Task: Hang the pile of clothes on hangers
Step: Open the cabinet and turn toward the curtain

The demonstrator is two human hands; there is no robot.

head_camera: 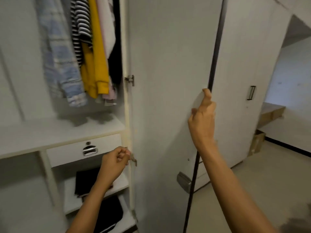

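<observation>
Several clothes hang in the open white wardrobe at the upper left: a blue plaid shirt [62, 64], a black-and-white striped top [80, 26], a yellow garment [96, 64], a pale pink one and a black one. My right hand [202, 118] grips the outer edge of the open wardrobe door [168, 81], fingers curled round it. My left hand [114, 163] hovers loosely curled in front of the drawer and the lower hinge, holding nothing that I can see. No pile of clothes or loose hanger shows.
Below the hanging space are a white drawer [84, 149] with a metal handle and shelves holding folded black items [87, 180]. A second closed wardrobe door [239, 81] with a handle stands to the right. A cardboard box [257, 142] sits on the floor beyond.
</observation>
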